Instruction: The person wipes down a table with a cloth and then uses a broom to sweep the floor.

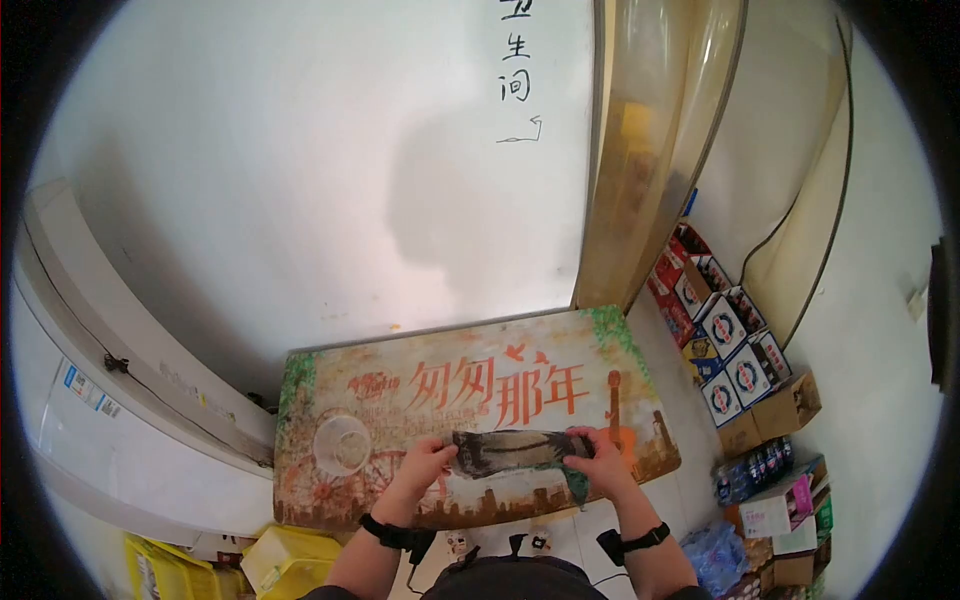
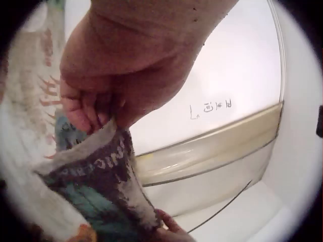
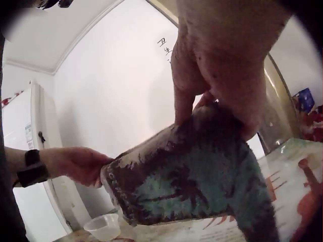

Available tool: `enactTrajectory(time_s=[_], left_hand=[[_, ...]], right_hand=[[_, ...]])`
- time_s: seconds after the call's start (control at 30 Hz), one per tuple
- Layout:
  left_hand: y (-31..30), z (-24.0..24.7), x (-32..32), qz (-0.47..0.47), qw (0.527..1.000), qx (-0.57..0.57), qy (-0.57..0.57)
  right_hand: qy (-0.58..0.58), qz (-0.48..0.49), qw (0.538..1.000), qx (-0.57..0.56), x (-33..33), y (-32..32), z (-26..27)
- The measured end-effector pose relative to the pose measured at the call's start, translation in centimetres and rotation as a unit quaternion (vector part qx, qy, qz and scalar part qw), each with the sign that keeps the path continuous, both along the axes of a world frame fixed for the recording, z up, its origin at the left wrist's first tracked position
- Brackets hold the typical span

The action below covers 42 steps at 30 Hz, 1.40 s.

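Note:
Both hands stretch a fuzzy printed cloth (image 1: 510,453) above the near part of the painted table (image 1: 330,380). Its far side is teal and dark with a palm tree (image 3: 186,184); the side toward me is greyish with dark edges. My left hand (image 1: 428,467) pinches the pale-hemmed end, where lettering shows in the left wrist view. At the other end my right hand (image 1: 597,470) grips the top edge between thumb and fingers. A teal flap (image 1: 577,487) hangs down below the right hand. On the table's left part stands a clear plastic tub (image 1: 341,446).
A white appliance (image 1: 150,360) stands to the left, with yellow bins (image 1: 290,560) at front left. On the right, drink cartons (image 1: 735,340), an open cardboard box (image 1: 780,420) and a blue plastic bag (image 1: 715,560) line the floor. A white wall (image 1: 300,180) rises behind the table.

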<state>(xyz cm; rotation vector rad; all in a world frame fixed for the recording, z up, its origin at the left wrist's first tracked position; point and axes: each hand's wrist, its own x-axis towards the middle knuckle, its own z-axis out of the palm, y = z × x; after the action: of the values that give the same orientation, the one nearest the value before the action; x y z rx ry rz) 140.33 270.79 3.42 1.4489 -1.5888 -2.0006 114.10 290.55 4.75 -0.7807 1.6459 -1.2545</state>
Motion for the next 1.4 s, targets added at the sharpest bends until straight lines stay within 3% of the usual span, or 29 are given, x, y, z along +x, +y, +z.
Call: enactTrajectory(time_s=[0.03, 0.07, 0.17, 0.23, 0.27, 0.3, 0.37, 0.4, 0.43, 0.5, 0.53, 0.6, 0.63, 0.7, 0.73, 0.8, 0.87, 0.97, 1.07, 1.13, 1.23, 1.27, 1.37, 1.4], left_hand=[[-0.1, -0.7, 0.5, -0.068, 0.998, -0.012, -0.001], [0.3, -1.5, 0.8, -0.07, 0.997, -0.011, -0.004], [2.3, -1.7, 1.3, -0.05, 0.992, -0.096, -0.068], [3.0, -2.2, 2.2, -0.141, 0.985, -0.095, 0.031], [2.4, -3.2, 2.5, -0.177, 0.982, -0.04, 0.047], [1.7, -4.1, 2.6, -0.169, 0.984, -0.036, 0.046], [0.5, -5.1, 2.3, -0.249, 0.963, -0.098, -0.022], [0.7, -1.8, 1.2, -0.242, 0.959, -0.116, -0.089], [0.3, -2.6, 0.7, -0.236, 0.961, -0.109, -0.093], [-0.4, -5.3, 0.3, -0.205, 0.925, -0.251, -0.196], [-0.1, -5.1, -0.3, -0.2, 0.927, -0.243, -0.203], [0.6, -4.6, -2.2, -0.246, 0.752, -0.432, -0.433], [1.2, -6.3, -2.5, -0.242, 0.754, -0.424, -0.44], [3.1, -11.0, -2.4, -0.284, 0.78, -0.479, -0.285], [4.0, -12.0, -2.6, -0.278, 0.783, -0.473, -0.293], [5.8, -13.9, -2.6, -0.319, 0.72, -0.501, -0.36], [7.2, -16.4, -1.7, -0.289, 0.743, -0.487, -0.356], [9.1, -16.8, -1.2, -0.249, 0.758, -0.482, -0.363], [10.2, -15.3, -2.2, -0.275, 0.772, -0.365, -0.441], [10.0, -14.5, -2.4, -0.28, 0.761, -0.383, -0.441], [8.7, -15.3, -0.6, -0.282, 0.741, -0.458, -0.403], [8.4, -16.0, 0.4, -0.279, 0.726, -0.511, -0.366], [7.9, -17.3, 1.9, -0.272, 0.697, -0.504, -0.432], [8.4, -15.1, 1.6, -0.276, 0.721, -0.441, -0.457]], right_hand=[[0.061, 0.061, 0.996, 0.032, 0.1, 0.2, 0.0], [0.199, 0.104, 0.971, 0.088, 0.5, 0.6, 0.2], [0.284, 0.16, 0.933, 0.153, 0.3, 1.8, -1.7], [0.272, 0.165, 0.937, 0.141, 0.2, 2.4, -0.2], [0.244, 0.19, 0.941, 0.134, -0.3, 2.4, 0.3], [0.215, 0.216, 0.944, 0.128, -0.8, 2.1, 0.8], [0.176, 0.229, 0.942, 0.171, -1.7, -0.2, 2.7], [0.139, 0.233, 0.939, 0.212, -2.1, -1.4, 3.1], [0.135, 0.242, 0.937, 0.215, -2.7, -2.7, 2.3], [0.352, 0.187, 0.904, 0.155, -3.6, -5.4, -1.8], [0.346, 0.198, 0.904, 0.157, -3.3, -6.0, -3.5], [0.528, 0.091, 0.837, 0.111, -1.8, -7.5, -6.4], [0.525, 0.102, 0.838, 0.108, -1.0, -8.0, -8.1], [0.462, 0.197, 0.863, 0.053, 1.0, -8.2, -11.6], [0.459, 0.208, 0.862, 0.048, 2.0, -8.4, -13.2], [0.468, 0.283, 0.829, 0.119, 4.1, -8.1, -15.8], [0.474, 0.296, 0.818, 0.136, 5.1, -7.8, -17.4], [0.49, 0.311, 0.799, 0.157, 6.6, -6.8, -18.2], [0.51, 0.323, 0.779, 0.172, 6.7, -6.6, -17.5], [0.45, 0.402, 0.766, 0.22, 6.7, -6.6, -15.9], [0.486, 0.318, 0.798, 0.162, 4.4, -4.7, -18.4], [0.54, 0.328, 0.762, 0.144, 4.3, -3.7, -18.7], [0.531, 0.359, 0.742, 0.193, 5.7, -2.9, -17.4], [0.514, 0.368, 0.739, 0.233, 6.7, -3.4, -16.4]])
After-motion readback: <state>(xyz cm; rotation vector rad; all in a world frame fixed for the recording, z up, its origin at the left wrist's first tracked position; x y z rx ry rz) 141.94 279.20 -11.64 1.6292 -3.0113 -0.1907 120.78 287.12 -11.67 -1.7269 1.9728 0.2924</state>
